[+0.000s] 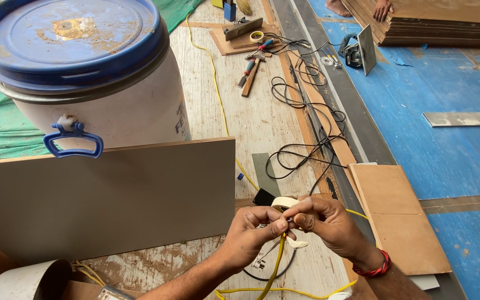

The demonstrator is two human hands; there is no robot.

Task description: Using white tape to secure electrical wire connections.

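We pinch a yellow cable (pixel 276 261) between both sets of fingertips, just above a worn wooden floor (pixel 262 122). Our left hand (pixel 251 233) is clenched around the cable's upper end; our right hand (pixel 329 222) grasps the same spot along with a roll of pale tape (pixel 284 202), which sits just above the fingers. A short strip of tape hangs loose beneath our fingertips, so the wrapping looks begun, not finished. A white plug (pixel 259 261) lies below the fingers, unattached as far as we can tell. A brown board (pixel 106 194) stands to the left, a blue-lidded drum (pixel 84 72) beyond it.
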